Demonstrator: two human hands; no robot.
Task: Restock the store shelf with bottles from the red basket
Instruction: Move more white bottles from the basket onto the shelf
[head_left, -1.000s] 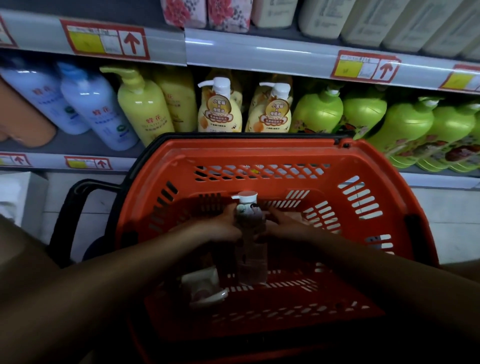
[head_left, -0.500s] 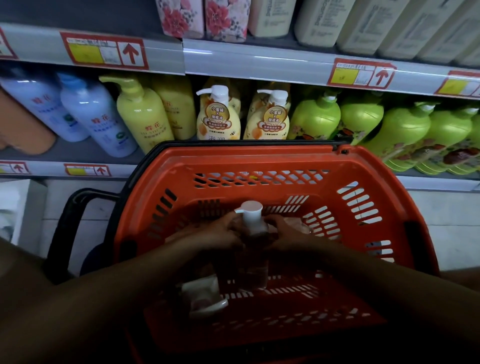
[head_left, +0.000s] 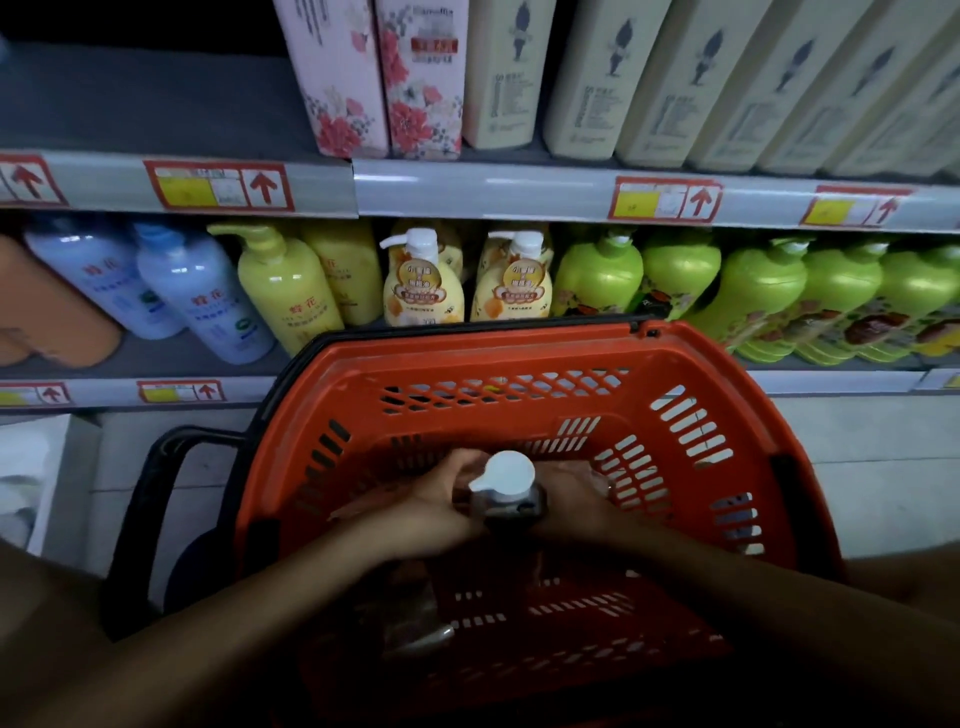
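Observation:
A red basket (head_left: 540, 353) sits in front of me, below the store shelf (head_left: 467, 192). Inside it I hold a clear pump bottle (head_left: 506, 491) with a white pump top upright between both hands. My left hand (head_left: 431, 506) grips its left side and my right hand (head_left: 574, 501) its right side. The bottle's body is mostly hidden under my hands in the dim light. A second pale bottle (head_left: 421, 631) lies on the basket floor near me.
The lower shelf holds blue (head_left: 200, 299), yellow (head_left: 288, 291), honey-labelled (head_left: 423, 288) and green pump bottles (head_left: 597, 275). Floral boxes (head_left: 379, 78) and cream bottles (head_left: 587, 78) fill the upper shelf, which is bare at its left (head_left: 145, 104). A black basket handle (head_left: 150, 504) sticks out left.
The view has tilted up toward the shelves, and the bottle between my hands has tipped so its pump top faces the camera. Both hands keep their grip.

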